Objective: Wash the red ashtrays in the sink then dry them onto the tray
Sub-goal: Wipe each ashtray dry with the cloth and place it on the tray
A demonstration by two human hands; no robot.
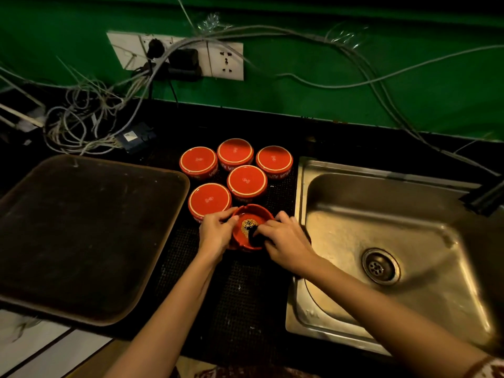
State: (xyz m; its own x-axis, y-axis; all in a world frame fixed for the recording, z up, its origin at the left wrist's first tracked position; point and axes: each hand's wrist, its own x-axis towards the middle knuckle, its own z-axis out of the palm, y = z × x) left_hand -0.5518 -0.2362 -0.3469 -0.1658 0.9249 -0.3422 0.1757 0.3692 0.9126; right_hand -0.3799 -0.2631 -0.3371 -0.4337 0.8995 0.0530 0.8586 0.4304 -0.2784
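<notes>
**One ashtray in both hands, between tray and sink**

Head view. Much is dim here. The black tabletop [272,126] swallows edges, and the dark wad [255,236] under the right fingers is too shadowed to tell cloth from sponge. The right hand [286,241] curls its fingers and pinches that wad against the inside of the red ashtray [253,210], covering the bowl's right half. A gold emblem shows on the bowl's floor, its detail unreadable. The left hand [216,230] grips the ashtray's left rim, thumb over the edge and fingers round the outer wall.

The ashtray is glossy and round, with notches in its thick rim. It sits near centre over a black mesh mat [245,296]. I cannot tell whether it rests on the mat or is lifted.

Just beyond it, five upturned ashtrays [246,180] stand base-up in a tight cluster. They show as flat red discs ringed by a pale line, and their white side lettering is partly hidden by their neighbours.

To the left lies the tray [81,236], a dull brown, scuffed, rounded rectangle cut off at the left edge. To the right is the steel sink [381,214], with a worn sheen and a round drain [380,266]; its right side runs out of view.

Far off, grey cables [81,124] tangle below a white socket panel [226,61] on the green wall [354,77].
</notes>
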